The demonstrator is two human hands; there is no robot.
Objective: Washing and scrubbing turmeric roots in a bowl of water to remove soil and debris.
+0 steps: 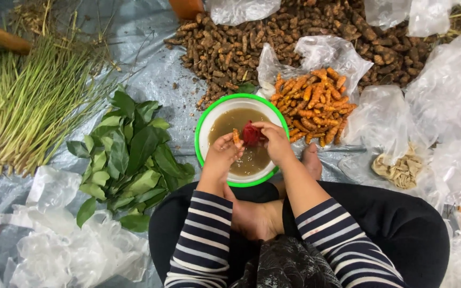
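Your striped sleeves (204, 234) lead to the green-rimmed bowl (205, 124) of murky water. Your left hand (221, 157) is closed on an orange turmeric root (236, 136); your right hand (276, 141) pinches a red scrubber (251, 133) against it, mid-scrub, over the bowl.

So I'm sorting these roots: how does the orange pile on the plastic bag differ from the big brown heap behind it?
The orange pile is small, bright and clean-looking; the brown heap is far larger, dull and dirt-coloured. The orange pile lies on a clear bag, the brown heap on the grey sheet. Both are short, knobbly finger-shaped roots.
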